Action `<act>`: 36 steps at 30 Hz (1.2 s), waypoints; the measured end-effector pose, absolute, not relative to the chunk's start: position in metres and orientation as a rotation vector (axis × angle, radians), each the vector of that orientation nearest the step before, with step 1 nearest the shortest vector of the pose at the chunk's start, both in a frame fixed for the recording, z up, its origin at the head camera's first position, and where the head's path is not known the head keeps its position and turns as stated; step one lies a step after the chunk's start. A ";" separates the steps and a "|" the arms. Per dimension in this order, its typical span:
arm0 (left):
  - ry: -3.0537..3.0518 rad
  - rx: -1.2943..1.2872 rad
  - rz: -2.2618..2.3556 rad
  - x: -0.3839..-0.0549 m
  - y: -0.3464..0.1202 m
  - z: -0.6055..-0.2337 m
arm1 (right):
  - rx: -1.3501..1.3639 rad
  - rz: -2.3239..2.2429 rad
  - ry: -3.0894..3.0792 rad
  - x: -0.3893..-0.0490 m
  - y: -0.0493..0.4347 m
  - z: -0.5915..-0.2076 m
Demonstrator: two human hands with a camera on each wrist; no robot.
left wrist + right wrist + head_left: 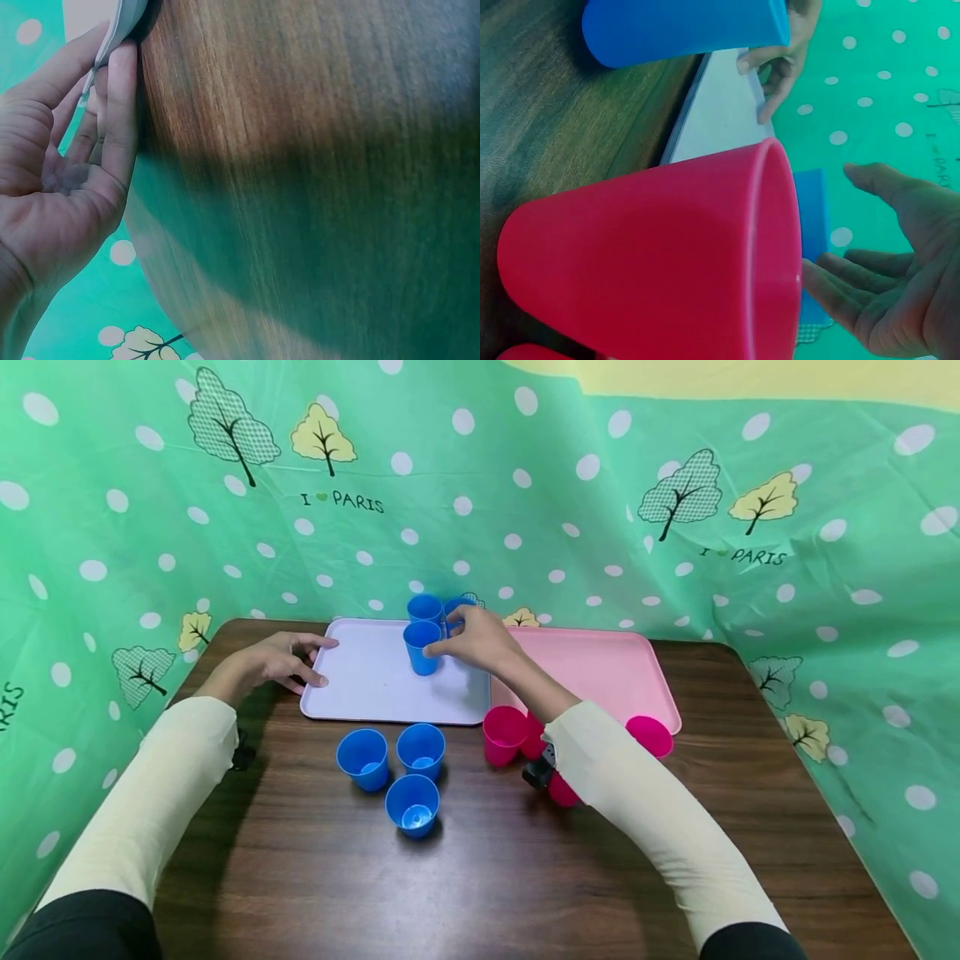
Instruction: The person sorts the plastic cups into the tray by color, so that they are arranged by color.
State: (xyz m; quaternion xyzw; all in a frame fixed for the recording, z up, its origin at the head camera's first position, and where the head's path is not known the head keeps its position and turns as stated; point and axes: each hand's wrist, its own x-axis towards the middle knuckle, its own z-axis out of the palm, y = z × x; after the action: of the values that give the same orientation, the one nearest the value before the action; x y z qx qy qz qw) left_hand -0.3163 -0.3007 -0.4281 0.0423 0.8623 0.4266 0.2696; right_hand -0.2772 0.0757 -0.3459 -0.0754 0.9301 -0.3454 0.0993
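My left hand [281,658] holds the left edge of a pale lavender tray [360,689]; in the left wrist view its thumb and fingers pinch the tray's rim [124,22]. Three blue cups stand grouped at the tray's back right: a front cup [422,653], one behind it [424,606], and another [457,607] partly hidden by my right hand [483,639]. That hand is over the group, thumb beside the front cup. The right wrist view shows its thumb and fingers spread apart, with a blue cup [814,210] beyond a pink cup [652,247].
Three more blue cups [363,762] stand upright on the wooden table [300,877], before the lavender tray. Several deep pink cups [504,737] stand to the right, partly covered by my right forearm. Behind them lies a pink tray [600,668]. A green dotted cloth [465,468] hangs behind.
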 end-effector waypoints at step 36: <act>2.335 0.094 1.133 -0.318 -0.302 -0.428 | -0.752 -1.146 2.578 -0.182 0.088 -0.328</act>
State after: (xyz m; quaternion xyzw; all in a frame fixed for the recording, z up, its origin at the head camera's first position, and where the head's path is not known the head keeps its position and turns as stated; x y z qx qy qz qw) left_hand -0.3185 -0.3020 -0.4280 0.0350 0.8660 0.4201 0.2691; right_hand -0.1817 0.0882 -0.3284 -0.2560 0.8776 -0.3901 0.1105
